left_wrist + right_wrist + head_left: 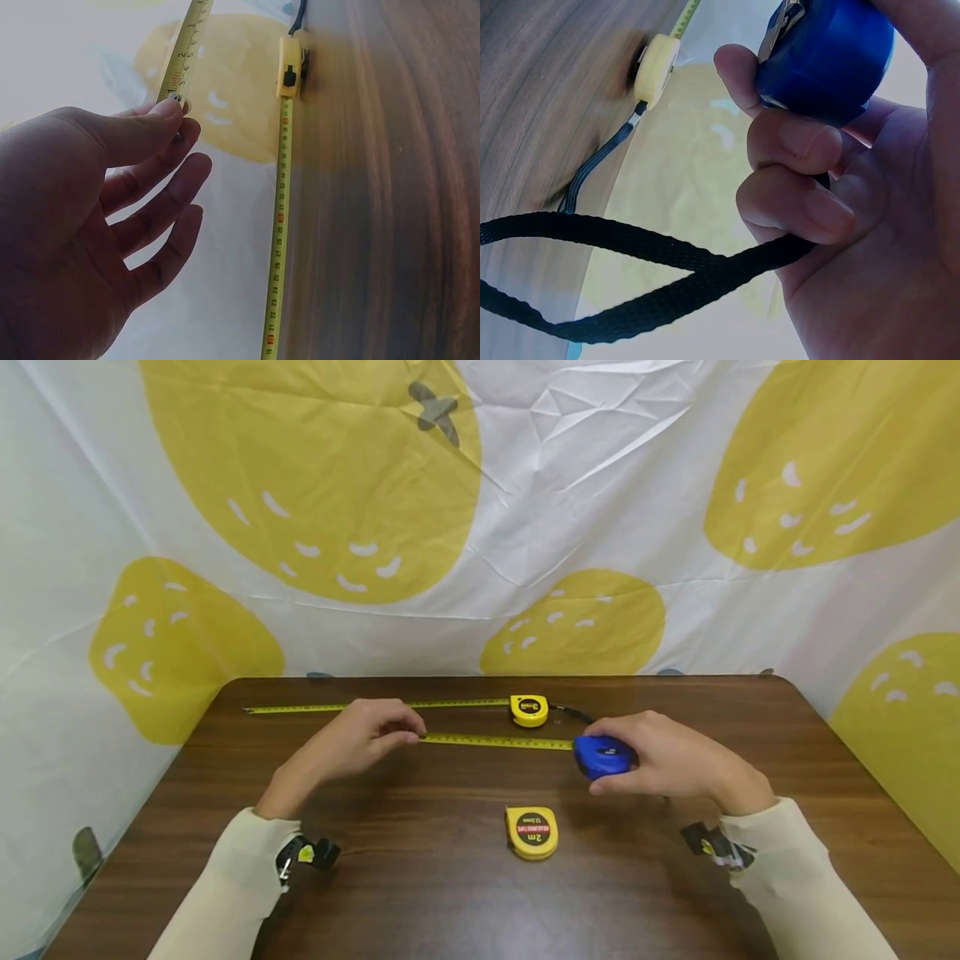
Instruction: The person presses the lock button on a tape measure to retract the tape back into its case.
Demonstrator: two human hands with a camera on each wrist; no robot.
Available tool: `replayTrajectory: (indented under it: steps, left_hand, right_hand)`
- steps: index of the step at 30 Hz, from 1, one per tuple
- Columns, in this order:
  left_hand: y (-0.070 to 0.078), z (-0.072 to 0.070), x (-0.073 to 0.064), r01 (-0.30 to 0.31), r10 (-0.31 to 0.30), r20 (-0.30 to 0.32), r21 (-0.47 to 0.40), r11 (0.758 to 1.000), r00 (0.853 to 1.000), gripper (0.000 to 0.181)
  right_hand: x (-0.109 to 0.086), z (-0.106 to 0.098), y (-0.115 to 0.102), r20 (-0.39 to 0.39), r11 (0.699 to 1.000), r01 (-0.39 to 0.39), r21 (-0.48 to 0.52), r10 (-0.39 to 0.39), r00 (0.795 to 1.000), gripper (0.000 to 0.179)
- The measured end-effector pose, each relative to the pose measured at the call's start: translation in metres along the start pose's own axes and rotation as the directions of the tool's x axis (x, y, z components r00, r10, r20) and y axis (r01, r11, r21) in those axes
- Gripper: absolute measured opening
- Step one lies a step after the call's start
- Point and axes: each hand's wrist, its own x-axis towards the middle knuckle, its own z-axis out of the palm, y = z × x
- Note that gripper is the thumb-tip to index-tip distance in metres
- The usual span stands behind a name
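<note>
My right hand (660,752) grips a blue tape measure (602,757), fingers curled round its case; its black strap (652,296) trails from the palm in the right wrist view. A yellow blade (495,742) runs out of it to the left. Between thumb and forefinger, my left hand (366,735) pinches the blade's end, while its other fingers are loosely bent in the left wrist view. Behind, a yellow tape measure (529,711) lies with its own blade (292,708) drawn out leftward. Nearer me lies another yellow tape measure (532,832) marked 2m, no blade showing.
All this is over a dark brown wooden table (420,893). A white cloth (600,485) printed with yellow fruit hangs behind and at both sides. From the rear tape measure a black wrist strap (572,713) stretches toward my right hand.
</note>
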Motion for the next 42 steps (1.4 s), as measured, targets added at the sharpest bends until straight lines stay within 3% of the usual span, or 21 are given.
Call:
replayTrajectory:
  steps: [24, 42]
  left_hand:
    - [0.007, 0.004, 0.006, -0.01, 0.011, 0.018, -0.023, 1.0, 1.0, 0.008]
    - [0.018, 0.017, 0.013, -0.056, 0.057, 0.062, -0.009, 0.998, 0.996, 0.008]
  right_hand:
    - [0.003, 0.004, -0.003, 0.025, 0.998, -0.065, 0.002, 0.065, 0.998, 0.059]
    - [0.01, 0.009, -0.011, 0.0, 1.0, 0.005, -0.001, -0.005, 1.0, 0.058]
